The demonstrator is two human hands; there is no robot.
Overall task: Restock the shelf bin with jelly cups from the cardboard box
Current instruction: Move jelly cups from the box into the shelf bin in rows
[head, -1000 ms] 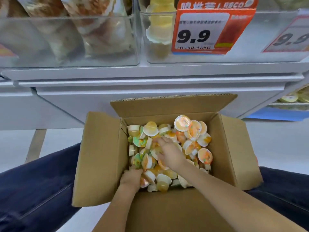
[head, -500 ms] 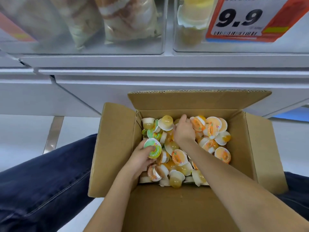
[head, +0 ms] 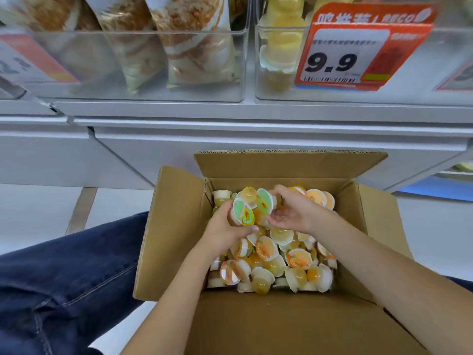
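An open cardboard box point(head: 179, 226) sits in front of me, holding several small jelly cups point(head: 267, 248) with orange, yellow and green lids. My left hand point(head: 225, 230) grips a green-lidded jelly cup point(head: 243, 213) above the pile. My right hand point(head: 291, 211) curls around a second green-lidded cup point(head: 264, 204) right beside it, palm turned up. The two hands almost touch. Above on the shelf, the clear shelf bin point(head: 276, 93) holds a few stacked yellow jelly cups point(head: 277, 47) behind a 9.9 price tag point(head: 358, 47).
A second clear bin point(head: 230, 93) to the left holds bagged snacks point(head: 194, 42). The white shelf edge point(head: 256, 124) runs across above the box. My legs in dark jeans point(head: 64, 278) flank the box on a pale floor.
Both hands have lifted out of the pile and come together at the far side of the box. The right hand has picked up a cup beside the left hand's green-lidded one.
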